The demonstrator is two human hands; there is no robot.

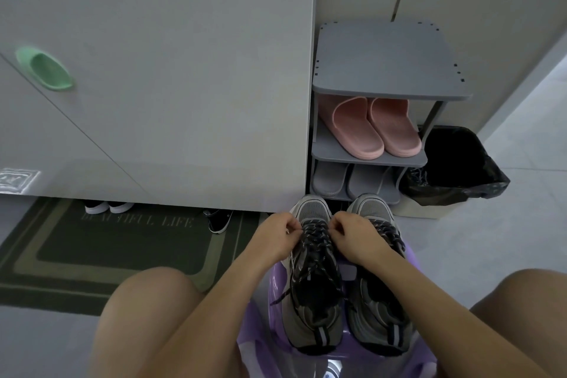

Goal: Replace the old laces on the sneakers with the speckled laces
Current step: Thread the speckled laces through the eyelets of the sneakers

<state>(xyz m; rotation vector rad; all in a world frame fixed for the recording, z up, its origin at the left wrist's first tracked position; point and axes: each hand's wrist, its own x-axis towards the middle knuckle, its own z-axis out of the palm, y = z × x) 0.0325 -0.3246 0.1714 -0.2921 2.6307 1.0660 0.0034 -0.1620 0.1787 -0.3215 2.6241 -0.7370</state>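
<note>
Left hand (273,236): fingers curled, pinching speckled lace (316,244) at left sneaker (313,304) far eyelets
Right hand (356,238): pinching same lace, opposite side
Right sneaker (380,313): just beside, both on purple stool (264,344)

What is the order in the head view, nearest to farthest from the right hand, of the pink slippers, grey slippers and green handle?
1. Grey slippers, straight ahead, just beyond the right hand.
2. Pink slippers, ahead and higher up.
3. Green handle, far left.

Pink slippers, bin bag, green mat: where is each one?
Pink slippers (356,129): head view, top strap of one slipper.
Bin bag (478,175): head view, crumpled black side.
Green mat (122,245): head view, dark middle panel.
</note>
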